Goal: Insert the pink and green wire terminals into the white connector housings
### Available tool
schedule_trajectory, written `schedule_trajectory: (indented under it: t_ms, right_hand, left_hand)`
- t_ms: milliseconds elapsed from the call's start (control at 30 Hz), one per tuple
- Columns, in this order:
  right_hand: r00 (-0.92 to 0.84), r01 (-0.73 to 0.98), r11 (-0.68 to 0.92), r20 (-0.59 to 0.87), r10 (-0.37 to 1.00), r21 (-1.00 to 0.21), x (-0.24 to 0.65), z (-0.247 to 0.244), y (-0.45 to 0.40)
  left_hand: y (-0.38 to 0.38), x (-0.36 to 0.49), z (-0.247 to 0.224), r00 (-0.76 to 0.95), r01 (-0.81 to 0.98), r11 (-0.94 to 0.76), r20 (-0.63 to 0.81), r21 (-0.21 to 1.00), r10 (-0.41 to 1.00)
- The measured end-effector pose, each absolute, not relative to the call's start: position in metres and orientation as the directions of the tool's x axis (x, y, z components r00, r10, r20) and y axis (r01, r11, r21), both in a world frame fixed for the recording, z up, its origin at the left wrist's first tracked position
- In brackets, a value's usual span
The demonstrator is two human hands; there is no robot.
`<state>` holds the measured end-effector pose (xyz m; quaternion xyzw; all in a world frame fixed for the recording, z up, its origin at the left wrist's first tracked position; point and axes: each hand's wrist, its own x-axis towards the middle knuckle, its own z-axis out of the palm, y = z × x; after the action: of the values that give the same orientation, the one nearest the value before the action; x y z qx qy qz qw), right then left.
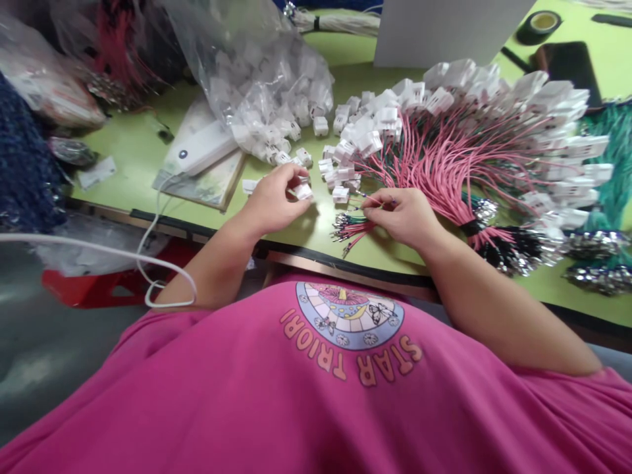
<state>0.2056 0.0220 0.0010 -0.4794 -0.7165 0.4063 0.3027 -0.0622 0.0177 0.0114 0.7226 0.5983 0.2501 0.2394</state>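
Note:
My left hand point(276, 203) is closed, with a white plastic connector housing point(303, 191) between thumb and fingers. My right hand point(402, 214) pinches a thin wire with a metal crimp terminal point(362, 194) pointing left. Below those fingertips lies a bunch of pink and green wires with bare terminals point(345, 227), partly under the right hand. Loose white housings point(340, 172) lie on the table between and beyond the two hands. A large pile of pink wires point(434, 151) with white housings on their ends spreads beyond my right hand.
A clear bag of white housings point(276, 85) lies open at the back. Left of it, a white device point(207, 148) with a cable rests on a booklet point(227, 187). Black tape point(526, 29), a dark phone-like object point(567, 66) and green wire bundles point(617, 158) are to the right.

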Motion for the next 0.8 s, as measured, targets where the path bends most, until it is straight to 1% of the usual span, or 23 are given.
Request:
schedule_trajectory:
  t_ms: [67, 100, 133, 167, 233, 333, 467, 600, 700, 800]
  right_hand:
    - [-0.336, 0.409, 0.175, 0.031, 0.941, -0.895, 0.205, 0.003, 0.022]
    - [-0.326, 0.399, 0.157, 0.02, 0.945, -0.903, 0.206, 0.003, 0.022]
    - [-0.314, 0.388, 0.14, 0.012, 0.949, -0.911, 0.206, 0.003, 0.022]
    - [-0.302, 0.373, 0.125, 0.007, 0.953, -0.919, 0.206, 0.003, 0.022]
    - [-0.269, 0.337, 0.108, 0.014, 0.963, -0.935, 0.207, 0.001, 0.022]
    - [-0.204, 0.317, 0.115, 0.051, 0.978, -0.941, 0.207, -0.002, 0.022]
    - [-0.18, 0.364, 0.15, 0.089, 0.98, -0.919, 0.203, -0.003, 0.021]
    - [-0.157, 0.423, 0.208, 0.154, 0.975, -0.882, 0.201, -0.003, 0.02]
    - [-0.139, 0.436, 0.217, 0.173, 0.975, -0.873, 0.2, -0.004, 0.021]
    - [-0.14, 0.442, 0.222, 0.178, 0.974, -0.869, 0.2, -0.005, 0.021]
  left_hand:
    - [0.017, -0.053, 0.014, 0.233, 0.514, -0.116, -0.009, 0.85, 0.973]
    - [0.018, -0.047, 0.015, 0.29, 0.399, -0.065, -0.058, 0.915, 0.955]
    - [0.018, -0.041, 0.015, 0.347, 0.299, -0.002, -0.107, 0.954, 0.932]
    - [0.019, -0.034, 0.014, 0.394, 0.219, 0.07, -0.154, 0.973, 0.906]
    - [0.021, -0.022, 0.011, 0.44, 0.098, 0.211, -0.232, 0.973, 0.867]
    - [0.023, -0.01, 0.006, 0.422, -0.028, 0.338, -0.296, 0.941, 0.857]
    - [0.021, -0.005, 0.003, 0.378, -0.074, 0.369, -0.317, 0.926, 0.87]
    - [0.02, -0.006, 0.001, 0.344, -0.08, 0.338, -0.293, 0.938, 0.892]
    - [0.02, -0.008, -0.002, 0.345, -0.05, 0.288, -0.254, 0.956, 0.903]
    - [0.02, -0.007, -0.005, 0.33, 0.022, 0.241, -0.235, 0.97, 0.914]
